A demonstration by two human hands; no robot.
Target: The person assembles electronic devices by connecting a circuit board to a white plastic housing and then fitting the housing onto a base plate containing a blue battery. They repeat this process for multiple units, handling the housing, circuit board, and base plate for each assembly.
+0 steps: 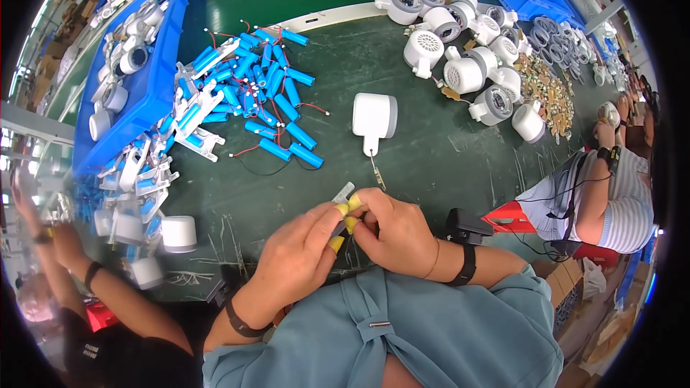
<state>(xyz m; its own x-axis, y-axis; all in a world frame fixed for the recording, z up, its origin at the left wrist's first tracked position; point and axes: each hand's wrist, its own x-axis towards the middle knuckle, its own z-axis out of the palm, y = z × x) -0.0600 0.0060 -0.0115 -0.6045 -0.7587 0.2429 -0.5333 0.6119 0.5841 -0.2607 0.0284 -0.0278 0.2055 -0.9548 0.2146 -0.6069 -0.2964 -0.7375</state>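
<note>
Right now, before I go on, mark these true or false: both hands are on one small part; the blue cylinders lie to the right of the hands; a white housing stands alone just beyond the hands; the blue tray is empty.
1. Both the left hand and the right hand pinch one small grey part. True.
2. The blue cylinders lie to the right of the hands. False: they are heaped up and to the left.
3. A single white housing sits alone just beyond the hands. True.
4. The blue tray is empty. False: it holds white parts.
</note>
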